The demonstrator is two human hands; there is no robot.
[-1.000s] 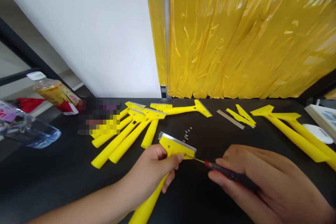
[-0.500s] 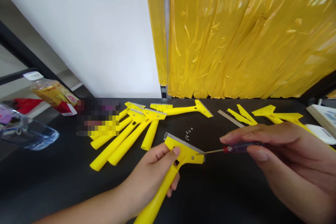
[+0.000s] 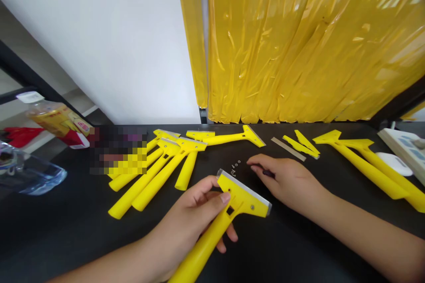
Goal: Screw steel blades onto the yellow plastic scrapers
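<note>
A black workbench [image 3: 299, 252] carries a heap of yellow plastic scrapers [image 3: 156, 177] left of centre, with another scraper [image 3: 226, 138] at the far edge. Tiny metal parts [image 3: 236, 168] lie mid-bench. Far right: a steel blade [image 3: 288, 149], yellow plastic strips [image 3: 300, 144], two more scrapers [image 3: 368, 170], a white round object [image 3: 393, 163]. Clear plastic container [image 3: 33, 174] near left.

A workshop, with yellow scrapers [image 3: 159, 181] laid on a black workbench [image 3: 299, 247] before a yellow strip curtain [image 3: 282, 44].

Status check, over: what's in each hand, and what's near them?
Left hand gripping yellow scraper. Right hand closed on dark-handled screwdriver, beside small metal parts. Loose steel blade lying beyond.
</note>
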